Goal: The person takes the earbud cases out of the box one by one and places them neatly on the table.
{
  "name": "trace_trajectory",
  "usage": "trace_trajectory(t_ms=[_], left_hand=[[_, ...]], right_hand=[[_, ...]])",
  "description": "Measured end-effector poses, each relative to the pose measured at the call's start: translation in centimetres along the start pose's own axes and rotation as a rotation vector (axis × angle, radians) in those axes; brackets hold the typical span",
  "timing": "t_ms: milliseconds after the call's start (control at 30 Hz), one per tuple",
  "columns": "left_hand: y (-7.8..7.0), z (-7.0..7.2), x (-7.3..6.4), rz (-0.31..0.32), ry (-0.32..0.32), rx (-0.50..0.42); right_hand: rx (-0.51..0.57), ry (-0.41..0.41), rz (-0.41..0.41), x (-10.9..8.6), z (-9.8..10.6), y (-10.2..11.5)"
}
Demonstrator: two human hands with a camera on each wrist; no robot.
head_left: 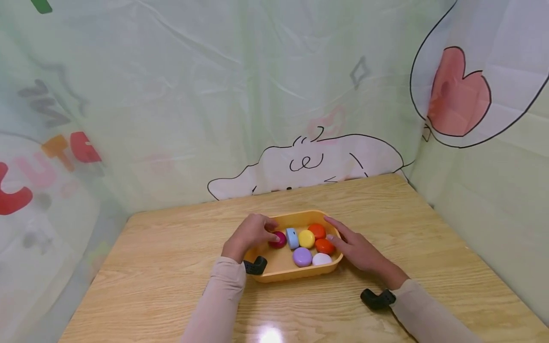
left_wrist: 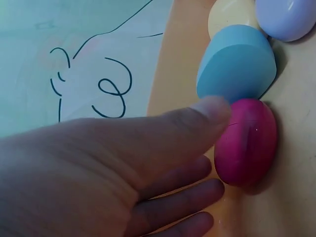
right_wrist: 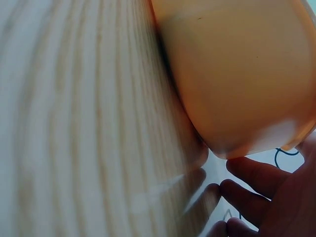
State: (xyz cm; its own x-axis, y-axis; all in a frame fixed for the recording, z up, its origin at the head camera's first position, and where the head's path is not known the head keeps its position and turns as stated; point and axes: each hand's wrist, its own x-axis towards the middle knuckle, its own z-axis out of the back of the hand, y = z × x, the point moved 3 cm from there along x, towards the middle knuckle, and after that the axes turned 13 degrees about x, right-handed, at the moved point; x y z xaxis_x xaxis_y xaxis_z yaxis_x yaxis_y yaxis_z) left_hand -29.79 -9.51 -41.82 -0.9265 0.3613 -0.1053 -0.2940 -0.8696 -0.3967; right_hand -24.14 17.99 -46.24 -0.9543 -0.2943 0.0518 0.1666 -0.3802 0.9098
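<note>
A yellow-orange tray (head_left: 283, 272) sits mid-table with several coloured discs in it. My left hand (head_left: 268, 234) reaches into its left end. Thumb and fingers pinch a magenta disc (head_left: 279, 239) that stands on edge against a light blue disc (head_left: 292, 237). In the left wrist view the left hand (left_wrist: 210, 138) has its thumb on the magenta disc (left_wrist: 247, 143), fingers lower on it, and the blue disc (left_wrist: 237, 61) is just beyond. My right hand (head_left: 336, 233) lies with straight fingers along the tray's right rim. The right wrist view shows the tray's outer wall (right_wrist: 237, 74) with the right hand (right_wrist: 256, 197) beside it.
Also in the tray are a yellow disc (head_left: 306, 238), two orange-red discs (head_left: 317, 230), a purple disc (head_left: 302, 257) and a pale pink disc (head_left: 321, 259). The wooden table (head_left: 171, 267) is enclosed by a printed sheet (head_left: 214, 119) at the back and sides.
</note>
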Motion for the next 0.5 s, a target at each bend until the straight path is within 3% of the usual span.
trace_trajectory(t_ms=[500], left_hand=[[-0.42,-0.38,-0.14,-0.015,0.071,0.089]], right_hand=[[-0.009,-0.001,-0.003,0.12,-0.01,-0.20]])
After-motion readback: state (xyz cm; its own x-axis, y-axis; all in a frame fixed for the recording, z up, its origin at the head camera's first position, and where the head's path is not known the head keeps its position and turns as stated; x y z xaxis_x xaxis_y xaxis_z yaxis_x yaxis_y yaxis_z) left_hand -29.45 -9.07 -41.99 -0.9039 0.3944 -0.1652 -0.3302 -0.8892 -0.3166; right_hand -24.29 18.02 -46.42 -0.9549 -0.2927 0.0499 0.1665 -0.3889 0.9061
